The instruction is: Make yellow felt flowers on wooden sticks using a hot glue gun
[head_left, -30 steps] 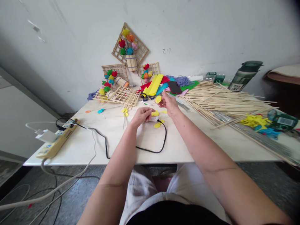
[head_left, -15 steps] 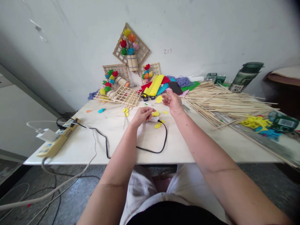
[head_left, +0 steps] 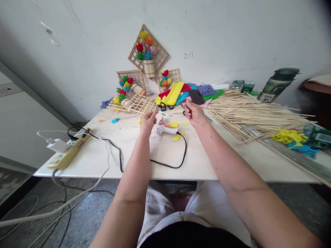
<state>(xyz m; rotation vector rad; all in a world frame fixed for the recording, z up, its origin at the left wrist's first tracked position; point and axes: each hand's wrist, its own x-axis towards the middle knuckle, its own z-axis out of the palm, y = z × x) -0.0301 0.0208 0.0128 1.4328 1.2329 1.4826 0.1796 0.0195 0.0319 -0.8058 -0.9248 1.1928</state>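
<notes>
My left hand [head_left: 148, 122] is closed above the table, its fingertips pinched on something I cannot make out. Close behind its fingertips shows a yellow disc [head_left: 158, 100]; whether the hand touches it I cannot tell. My right hand [head_left: 194, 113] is closed too, with a small dark thing [head_left: 183, 112] at its fingertips, too small to name. Between the hands lies a white glue gun [head_left: 167, 130] with a black cord. Yellow petal pieces [head_left: 176, 137] lie around it. Beyond are black-and-yellow scissors [head_left: 162, 107] and a thin white stick.
Bamboo lattices with coloured flowers [head_left: 134, 103] lie at the back, another leans on the wall [head_left: 160, 51]. Bamboo sticks [head_left: 248, 110] and a green bottle [head_left: 279, 86] stand right. A power strip [head_left: 69, 148] with cords lies left. A phone [head_left: 196, 96] rests on coloured sheets [head_left: 176, 93].
My left hand has moved left, away from the glue gun, which now shows fully. The yellow disc near my right fingers is no longer there; that hand's fingers have closed more.
</notes>
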